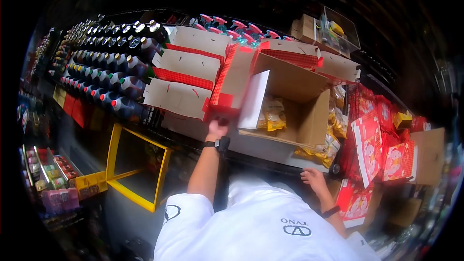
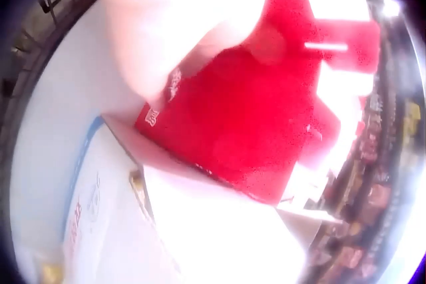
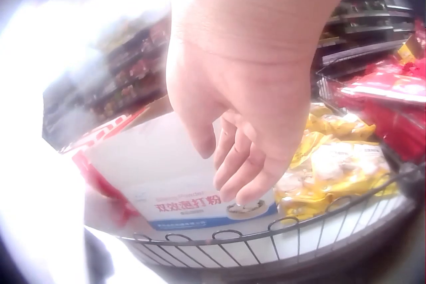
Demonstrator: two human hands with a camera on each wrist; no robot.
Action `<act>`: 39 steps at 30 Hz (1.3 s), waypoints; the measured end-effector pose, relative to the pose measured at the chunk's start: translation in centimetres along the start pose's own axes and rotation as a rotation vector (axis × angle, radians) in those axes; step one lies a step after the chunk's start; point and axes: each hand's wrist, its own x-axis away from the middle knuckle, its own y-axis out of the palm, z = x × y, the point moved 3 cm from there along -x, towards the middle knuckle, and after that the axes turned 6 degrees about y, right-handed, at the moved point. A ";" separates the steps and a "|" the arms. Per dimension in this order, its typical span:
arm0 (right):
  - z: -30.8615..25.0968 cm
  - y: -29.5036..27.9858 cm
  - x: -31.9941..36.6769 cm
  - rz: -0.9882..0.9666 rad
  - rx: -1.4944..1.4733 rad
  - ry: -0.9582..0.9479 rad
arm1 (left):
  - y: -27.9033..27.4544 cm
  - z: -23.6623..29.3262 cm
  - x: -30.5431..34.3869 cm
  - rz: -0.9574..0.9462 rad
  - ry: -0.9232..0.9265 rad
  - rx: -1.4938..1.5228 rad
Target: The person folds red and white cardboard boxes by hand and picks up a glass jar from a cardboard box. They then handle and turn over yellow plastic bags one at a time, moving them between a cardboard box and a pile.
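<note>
In the head view my left hand (image 1: pixel 218 128) is at the near end of a red open-topped box (image 1: pixel 225 101). The left wrist view shows its thumb and fingers gripping the edge of the red panel (image 2: pixel 233 121). Just right of it stands an open cardboard carton (image 1: pixel 316 118) with a white printed side and a few yellow snack-like bags (image 1: pixel 276 116) inside. My right hand (image 1: pixel 315 179) hangs in front of the shelf edge, fingers loosely curled and holding nothing. From the right wrist view, the hand (image 3: pixel 246 111) overlaps the carton's printed white face (image 3: pixel 180 184).
Left of the red box lie white-and-red open cartons (image 1: pixel 181 99), then rows of dark bottles (image 1: pixel 130 87). Spray bottles (image 1: pixel 237 31) stand behind. More yellow bags (image 1: pixel 333 145) and red packages (image 1: pixel 369 140) sit right. A wire rail (image 3: pixel 239 244) edges the shelf; a yellow frame (image 1: pixel 130 193) stands below.
</note>
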 end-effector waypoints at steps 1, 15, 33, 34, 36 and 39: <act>0.1 -0.2 0.2 -0.002 -0.001 -0.005 | 2.3 -0.4 1.5 -0.053 0.039 -0.032; 4.8 -8.9 -0.1 0.169 -0.141 -0.153 | 1.4 0.0 10.1 -0.347 0.297 -0.791; 12.8 -57.1 7.3 1.780 0.355 -0.250 | 7.0 -18.2 35.1 -0.960 1.103 -1.998; 13.4 -60.6 7.3 1.815 0.479 -0.264 | 7.5 -19.8 36.4 -0.978 1.097 -2.026; 12.2 -64.3 8.5 1.848 0.620 -0.249 | 7.8 -22.3 38.5 -1.002 1.086 -2.083; 12.2 -69.2 8.3 1.758 0.640 -0.016 | 7.5 -25.1 40.1 -1.161 1.248 -2.102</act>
